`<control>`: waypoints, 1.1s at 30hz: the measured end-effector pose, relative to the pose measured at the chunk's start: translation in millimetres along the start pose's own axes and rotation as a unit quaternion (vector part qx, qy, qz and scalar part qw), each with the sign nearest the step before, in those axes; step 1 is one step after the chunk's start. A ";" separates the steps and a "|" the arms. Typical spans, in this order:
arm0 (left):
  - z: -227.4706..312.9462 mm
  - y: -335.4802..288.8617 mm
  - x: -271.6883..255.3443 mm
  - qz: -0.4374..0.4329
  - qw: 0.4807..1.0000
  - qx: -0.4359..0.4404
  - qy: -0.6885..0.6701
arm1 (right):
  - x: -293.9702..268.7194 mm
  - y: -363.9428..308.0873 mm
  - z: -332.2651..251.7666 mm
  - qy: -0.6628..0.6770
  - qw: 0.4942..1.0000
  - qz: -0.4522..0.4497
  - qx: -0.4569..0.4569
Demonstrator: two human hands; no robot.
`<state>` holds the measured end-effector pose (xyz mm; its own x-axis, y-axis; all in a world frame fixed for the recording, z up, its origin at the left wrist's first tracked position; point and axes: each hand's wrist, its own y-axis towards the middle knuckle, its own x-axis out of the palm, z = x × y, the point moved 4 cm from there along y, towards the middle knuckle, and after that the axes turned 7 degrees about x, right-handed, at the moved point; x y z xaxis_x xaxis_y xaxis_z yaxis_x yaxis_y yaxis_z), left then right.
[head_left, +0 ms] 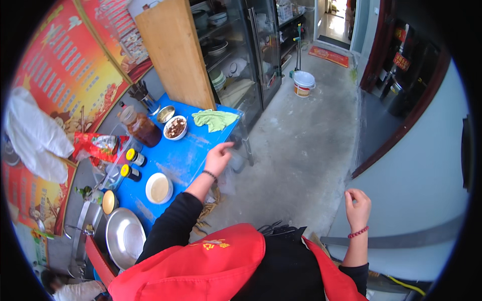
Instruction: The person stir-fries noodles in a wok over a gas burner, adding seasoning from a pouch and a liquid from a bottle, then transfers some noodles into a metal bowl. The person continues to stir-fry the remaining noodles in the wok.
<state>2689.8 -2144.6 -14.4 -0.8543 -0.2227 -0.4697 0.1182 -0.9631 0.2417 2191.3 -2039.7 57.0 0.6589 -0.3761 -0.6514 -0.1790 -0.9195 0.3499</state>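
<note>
My left hand (218, 159) hovers beside the right edge of a blue table (193, 153), a dark bead bracelet on its wrist. One finger stretches out and the thumb stands apart; it holds nothing that I can see. Raised at the right, near the pale wall, my right hand (358, 206) has its fingers curled in, with nothing visible in them and red beads round the wrist. Nearest the left hand on the table are a white bowl of brown chunks (175, 128), a green cloth (215, 119) and a white bowl with pale contents (159, 188).
Also on the table are a large jar of dark red sauce (142, 129) and two yellow-lidded jars (133, 165). A wide metal basin (124, 239) sits at the near left. Beyond the table stands a glass-door cabinet (236, 55). A white bucket (304, 83) is on the concrete floor (301, 145).
</note>
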 end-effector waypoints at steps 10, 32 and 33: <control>11.0 232.6 152.4 -0.026 0.998 0.023 -0.045 | 42.9 230.1 123.6 -0.025 0.999 -0.019 0.037; -57.4 750.1 154.3 0.255 0.966 0.036 0.032 | 261.4 721.5 103.6 0.016 0.986 -0.117 -0.118; -56.5 778.2 151.9 0.288 0.955 0.063 0.001 | 273.9 734.1 103.3 0.024 0.984 -0.126 -0.124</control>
<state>2680.6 -2936.4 54.4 -0.6645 -0.7114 -0.2288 0.5073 -0.6542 0.5609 2164.9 -2829.6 65.9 0.6947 -0.1292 -0.7076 0.1730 -0.9248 0.3388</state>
